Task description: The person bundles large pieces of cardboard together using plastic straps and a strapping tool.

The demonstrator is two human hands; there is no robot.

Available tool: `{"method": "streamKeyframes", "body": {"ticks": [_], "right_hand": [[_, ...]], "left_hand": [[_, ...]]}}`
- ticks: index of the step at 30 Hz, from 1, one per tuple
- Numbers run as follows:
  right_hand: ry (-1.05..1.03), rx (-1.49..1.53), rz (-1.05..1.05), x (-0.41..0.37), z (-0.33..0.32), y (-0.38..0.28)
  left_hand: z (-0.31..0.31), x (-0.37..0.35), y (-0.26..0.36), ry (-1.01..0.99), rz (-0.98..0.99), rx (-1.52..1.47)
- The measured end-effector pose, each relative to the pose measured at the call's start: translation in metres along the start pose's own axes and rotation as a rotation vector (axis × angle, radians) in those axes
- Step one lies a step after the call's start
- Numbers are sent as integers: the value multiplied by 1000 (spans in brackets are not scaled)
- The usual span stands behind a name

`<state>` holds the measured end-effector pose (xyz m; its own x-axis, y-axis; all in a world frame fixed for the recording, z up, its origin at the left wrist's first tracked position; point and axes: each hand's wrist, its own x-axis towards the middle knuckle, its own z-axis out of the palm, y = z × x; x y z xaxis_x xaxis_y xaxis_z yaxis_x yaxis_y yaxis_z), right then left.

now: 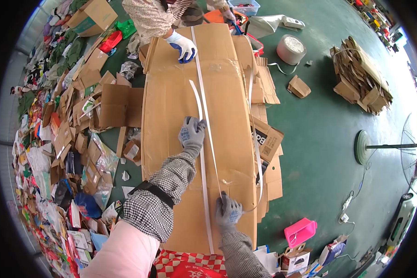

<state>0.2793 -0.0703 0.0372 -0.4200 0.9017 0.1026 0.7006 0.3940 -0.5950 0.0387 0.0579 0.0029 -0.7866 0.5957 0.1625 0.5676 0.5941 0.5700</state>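
Note:
A large brown cardboard bundle [171, 92] lies lengthwise before me, with a white strap [203, 157] running along its top. My left hand [192, 133], in a grey glove, is closed on the strap near the middle, and a loose strap end sticks up beyond it. My right hand [229, 211], also grey-gloved, is nearer to me, closed on the strap's lower stretch. Another length of white strap [256, 134] hangs in a curve along the right side. At the far end, a co-worker's white and blue gloved hand [184, 47] rests on the cardboard beside the strap.
Mixed cardboard and plastic waste [74, 139] is heaped at the left. On the green floor at the right are a strap roll [291, 49], a tied cardboard bale [360, 76], a fan [362, 147] with a cable, and a pink basin [300, 231]. Flattened boxes [274, 178] jut from the bundle's right side.

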Motion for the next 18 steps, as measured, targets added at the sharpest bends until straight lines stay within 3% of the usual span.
{"method": "streamKeyframes", "body": {"ticks": [4, 8, 16, 18], "right_hand": [[-65, 113, 89, -17, -7, -12], [-99, 46, -52, -18, 3, -1], [-47, -107, -106, -21, 16, 24], [-40, -107, -118, -21, 14, 27]], "left_hand": [[0, 1, 1, 16, 19, -6], [-3, 3, 2, -65, -21, 57], [11, -1, 4, -28, -120, -209], [14, 1, 7, -2, -99, -158]]}}
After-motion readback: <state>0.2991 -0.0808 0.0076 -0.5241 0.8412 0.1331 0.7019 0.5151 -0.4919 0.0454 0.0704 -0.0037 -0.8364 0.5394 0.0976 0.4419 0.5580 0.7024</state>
